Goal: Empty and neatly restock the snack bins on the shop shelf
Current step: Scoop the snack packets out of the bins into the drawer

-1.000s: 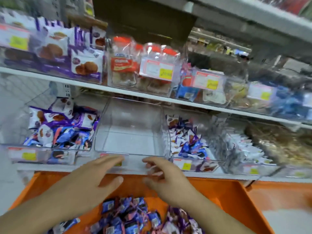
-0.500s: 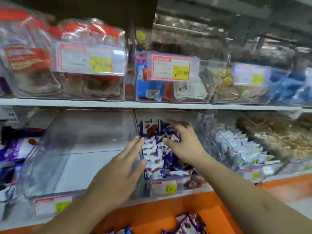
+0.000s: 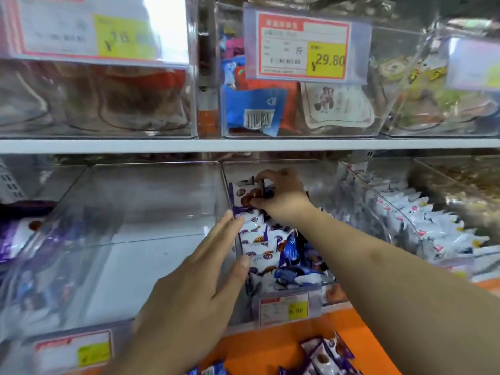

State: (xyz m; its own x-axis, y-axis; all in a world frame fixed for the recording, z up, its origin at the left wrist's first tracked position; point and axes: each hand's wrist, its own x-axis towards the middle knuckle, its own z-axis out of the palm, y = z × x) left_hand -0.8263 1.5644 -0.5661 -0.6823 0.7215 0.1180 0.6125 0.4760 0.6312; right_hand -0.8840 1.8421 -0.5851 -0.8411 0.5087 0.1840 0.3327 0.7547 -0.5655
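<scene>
On the far left of the lower shelf, a bin of purple snack packets (image 3: 16, 239) is sitting only partly in view now, where a second ago it was showing whole. Next to it, the empty clear bin (image 3: 130, 239) is filling the left half of the view; a second ago both hands were resting at its near front edge, and they are no longer touching that edge. Its floor is lying bare, so the emptying of this one appears finished and its refill seems to be waiting.

The left hand (image 3: 194, 299) is reaching forward with fingers straight and together, holding nothing, its fingertips (image 3: 230, 220) lying against the clear wall between the empty bin and the filled bin (image 3: 284, 307) to its right. Half a second ago it was hovering lower and nearer; it looks to be steadying the divider.

The right hand (image 3: 281, 196) is stretching to the far end of the filled bin and is curling round an upright white-and-purple cookie packet (image 3: 244, 194), thumb below and fingers over the top. Half a second ago its fingers were only spreading above the packets, so the grasp is new. This suggests the person is beginning on the second bin, either emptying it or straightening it.

Further right, a bin of white packets (image 3: 422, 226) is standing untouched. Near the bottom, loose packets (image 3: 330, 353) are lying in the orange tray (image 3: 270, 347), probably stock awaiting return.
</scene>
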